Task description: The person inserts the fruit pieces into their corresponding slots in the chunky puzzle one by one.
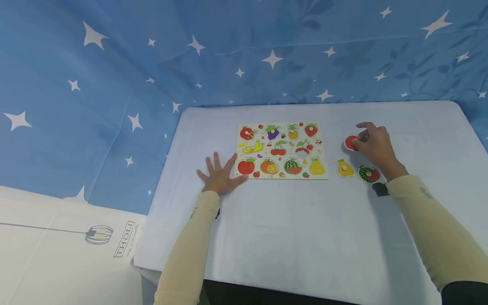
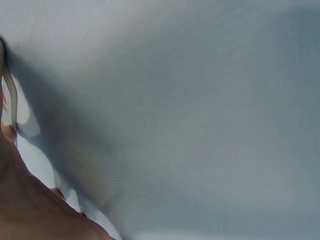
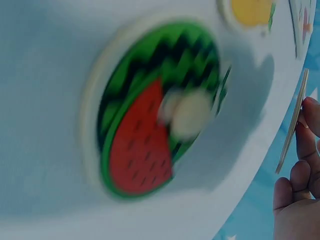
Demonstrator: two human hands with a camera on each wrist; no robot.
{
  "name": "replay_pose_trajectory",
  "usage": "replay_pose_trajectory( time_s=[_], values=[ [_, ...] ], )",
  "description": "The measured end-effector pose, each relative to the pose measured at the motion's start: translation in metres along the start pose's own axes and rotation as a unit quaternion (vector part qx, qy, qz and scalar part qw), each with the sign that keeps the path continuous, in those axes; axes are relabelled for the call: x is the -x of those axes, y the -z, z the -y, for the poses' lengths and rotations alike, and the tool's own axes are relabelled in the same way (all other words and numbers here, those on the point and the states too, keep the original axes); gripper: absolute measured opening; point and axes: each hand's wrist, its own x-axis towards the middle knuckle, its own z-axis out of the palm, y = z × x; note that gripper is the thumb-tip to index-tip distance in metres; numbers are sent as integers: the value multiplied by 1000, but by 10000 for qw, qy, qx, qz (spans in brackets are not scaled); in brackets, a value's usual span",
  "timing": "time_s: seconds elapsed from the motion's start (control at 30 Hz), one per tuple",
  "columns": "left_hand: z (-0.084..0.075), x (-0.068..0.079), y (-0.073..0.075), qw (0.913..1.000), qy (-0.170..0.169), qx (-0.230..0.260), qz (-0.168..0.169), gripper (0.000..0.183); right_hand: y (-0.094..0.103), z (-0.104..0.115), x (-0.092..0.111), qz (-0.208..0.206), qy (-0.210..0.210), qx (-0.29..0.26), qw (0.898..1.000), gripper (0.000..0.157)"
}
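Note:
My left hand (image 1: 219, 176) lies with fingers spread at the lower left corner of a fruit puzzle board (image 1: 263, 176); its thumb and index fingertip are right at the board's edge. To the right of the board, my right hand (image 1: 375, 146) pinches a round red puzzle piece (image 1: 349, 143) above the table. In the right wrist view that piece (image 3: 292, 122) shows edge-on, its picture mostly hidden. Below the right hand lie a yellow pear piece (image 1: 345, 168) and a watermelon piece (image 1: 368, 174); the watermelon's pale knob (image 3: 190, 115) stands up.
A white cloth covers the table (image 1: 282, 237). Behind it hangs a blue curtain (image 1: 228, 55) with white stars. Cream fabric (image 1: 57, 254) with a lamp print lies at the lower left. The left wrist view is mostly white cloth (image 2: 175, 125).

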Motion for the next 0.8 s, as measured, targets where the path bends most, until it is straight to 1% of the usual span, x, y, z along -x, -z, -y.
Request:
replay_pose_trajectory(
  time_s=[0.17,0.43,0.5,0.67,0.8],
  values=[
    [3,0,1,10000,37,26,44,98,-15,15,0,61,255,-54,9996,55],
    [6,2,3,9999,78,-49,41,98,-40,46,-1,340,122,-116,9993,56],
    [6,3,4,9999,89,-65,40,97,-47,53,-1,368,147,-174,9991,56],
    [1,4,4,10000,27,-53,-43,96,-57,67,0,405,409,-289,9979,54],
    [1,3,2,10000,28,-39,-60,96,-66,77,-1,555,582,-324,9962,55]
  ],
)
